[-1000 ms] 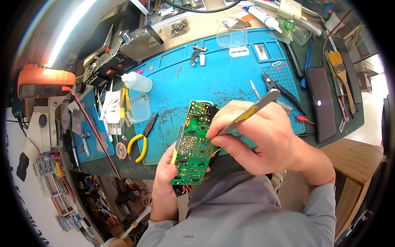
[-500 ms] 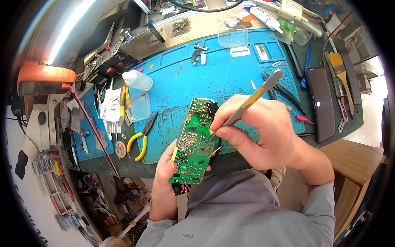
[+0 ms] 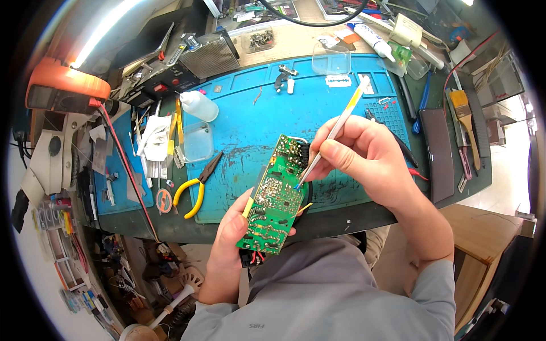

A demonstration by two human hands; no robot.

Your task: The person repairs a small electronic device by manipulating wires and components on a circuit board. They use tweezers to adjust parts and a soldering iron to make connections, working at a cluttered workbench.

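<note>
My left hand point(image 3: 232, 228) is closed on the lower left edge of a green circuit board point(image 3: 272, 213), held tilted above the mat's near edge with its soldered side facing up. Black and red wires show at the board's lower end. A pair of metal tweezers point(image 3: 344, 118) with a yellow strip is pinched in my right hand point(image 3: 364, 156). Its tips meet the board's right part, where a tiny blue spot shows; I cannot tell whether they grip it. Yellow-handled pliers point(image 3: 199, 190) lie left of the board.
A blue work mat point(image 3: 239, 113) covers the bench. A white squeeze bottle point(image 3: 199, 106) and a clear plastic box point(image 3: 197, 142) stand left. An orange multimeter point(image 3: 65, 91) with a red lead is further left. To the right lie a dark phone point(image 3: 438, 156) and a brush point(image 3: 463, 116).
My right hand has turned, so the tweezers show edge-on and point more steeply. Their tips have moved slightly right and up on the board. The whole view has shifted a little.
</note>
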